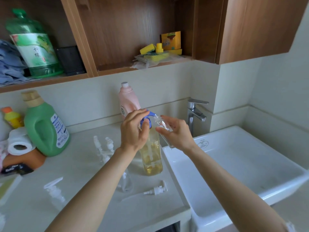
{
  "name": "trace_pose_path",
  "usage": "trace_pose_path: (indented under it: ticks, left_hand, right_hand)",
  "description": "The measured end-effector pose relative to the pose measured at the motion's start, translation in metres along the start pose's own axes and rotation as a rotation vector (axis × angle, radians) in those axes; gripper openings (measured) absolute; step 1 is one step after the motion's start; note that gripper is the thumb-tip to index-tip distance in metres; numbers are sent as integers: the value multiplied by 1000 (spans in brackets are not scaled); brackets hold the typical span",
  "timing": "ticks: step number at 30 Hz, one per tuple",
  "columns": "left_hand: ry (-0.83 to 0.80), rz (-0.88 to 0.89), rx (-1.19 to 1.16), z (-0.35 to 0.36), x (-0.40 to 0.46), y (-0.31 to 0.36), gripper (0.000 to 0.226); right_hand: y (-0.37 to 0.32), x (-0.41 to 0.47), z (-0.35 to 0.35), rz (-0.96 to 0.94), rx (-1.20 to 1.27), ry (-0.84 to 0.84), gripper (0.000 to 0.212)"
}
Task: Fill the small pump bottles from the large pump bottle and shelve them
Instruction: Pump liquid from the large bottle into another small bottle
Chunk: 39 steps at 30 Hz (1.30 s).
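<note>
Head view: the left hand (134, 131) presses down on the blue pump head (147, 118) of the large pump bottle (151, 154), standing on the counter (87, 173) left of the sink (242, 164); the right hand (175, 133) grips a small clear bottle (163, 129), tilted so its mouth meets the spout; loose pump tops (156, 190) lie nearer on the counter, presumably awaiting refitting.

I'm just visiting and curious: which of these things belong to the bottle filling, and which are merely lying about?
In use: large pump bottle, small clear bottle, left hand, right hand, loose pump heads.

Lying about: green jug, pink bottle, paper roll, sponges, tap.
</note>
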<state>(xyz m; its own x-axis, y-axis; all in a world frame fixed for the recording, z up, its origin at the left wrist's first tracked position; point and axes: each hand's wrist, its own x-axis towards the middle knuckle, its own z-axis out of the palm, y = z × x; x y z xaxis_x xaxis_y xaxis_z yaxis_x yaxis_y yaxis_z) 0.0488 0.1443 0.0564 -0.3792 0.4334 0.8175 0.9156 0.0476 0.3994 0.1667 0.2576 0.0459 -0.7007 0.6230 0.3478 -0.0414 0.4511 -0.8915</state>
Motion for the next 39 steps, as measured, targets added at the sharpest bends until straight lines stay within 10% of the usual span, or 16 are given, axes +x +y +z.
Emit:
trace_pose_path:
  ticks: [17, 35, 39]
  left_hand:
    - [41, -1, -4, 10, -5, -10, 38]
    - [-86, 11, 31, -11, 9, 2, 41]
    - [-96, 11, 43, -5, 1, -4, 42]
  right_hand:
    - [14, 10, -5, -82, 194, -326, 28]
    - [2, 8, -2, -59, 180, -218, 21]
    - [7, 6, -2, -64, 81, -148, 60]
